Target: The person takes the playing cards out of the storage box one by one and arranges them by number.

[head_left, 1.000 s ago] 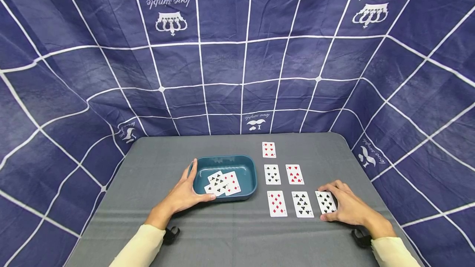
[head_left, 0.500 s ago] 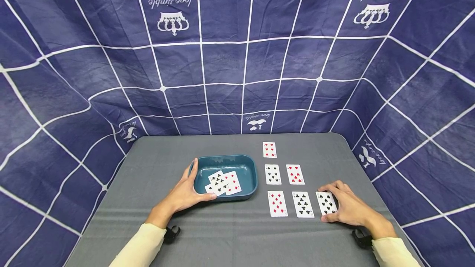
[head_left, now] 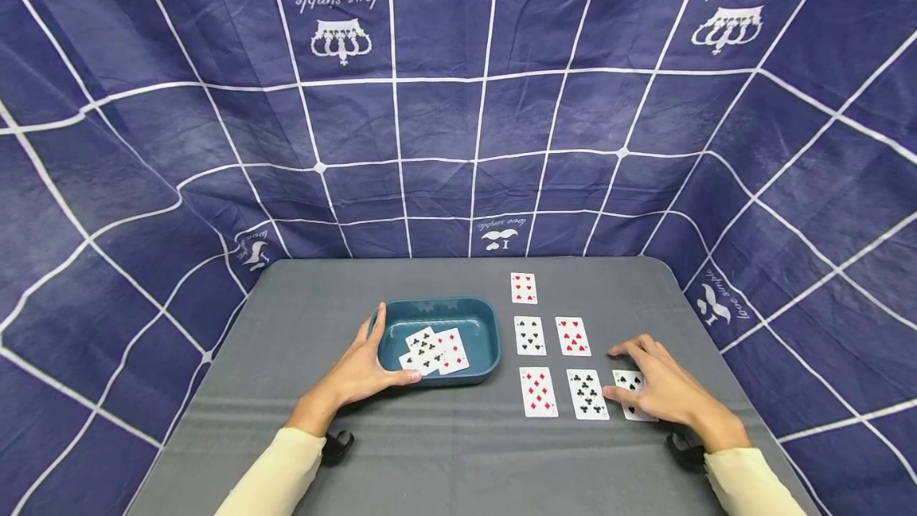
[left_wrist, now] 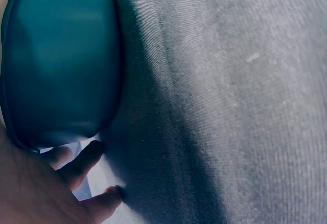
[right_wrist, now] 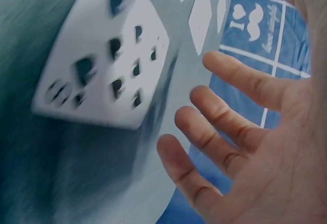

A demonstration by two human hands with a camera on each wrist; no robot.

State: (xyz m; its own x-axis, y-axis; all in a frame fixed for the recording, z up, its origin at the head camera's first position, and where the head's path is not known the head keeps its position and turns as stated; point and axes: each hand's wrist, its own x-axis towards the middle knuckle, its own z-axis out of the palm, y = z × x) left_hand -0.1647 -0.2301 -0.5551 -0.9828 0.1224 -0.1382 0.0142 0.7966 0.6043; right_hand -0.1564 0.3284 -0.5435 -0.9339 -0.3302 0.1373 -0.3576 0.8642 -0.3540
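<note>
The left hand (head_left: 358, 373) grips the left end of a teal rectangular dish (head_left: 494, 341), its thumb at the front rim and its forefinger at the back. Inside the dish lie a few overlapping playing cards (head_left: 453, 350), red diamonds and black clubs. Over at the right, the right hand (head_left: 666, 385) hovers above a spade playing card (head_left: 630, 380), fingers spread and holding nothing. In the right wrist view that spade card (right_wrist: 112, 60) lies face up on the cloth, apart from the fingers. The hand partly covers it in the head view.
Left of the spade card, in the same row, lie a club card (head_left: 587, 394) and a diamond card (head_left: 538, 392). Behind them are a black-pip card (head_left: 529, 336) and a heart card (head_left: 573, 336), with a six of hearts (head_left: 524, 288) farthest back. Grey cloth (head_left: 444, 460) covers the table.
The right hand has let go of the spade card and lifted off it, its thumb shifting left over the card. The left hand keeps its hold on the dish.
</note>
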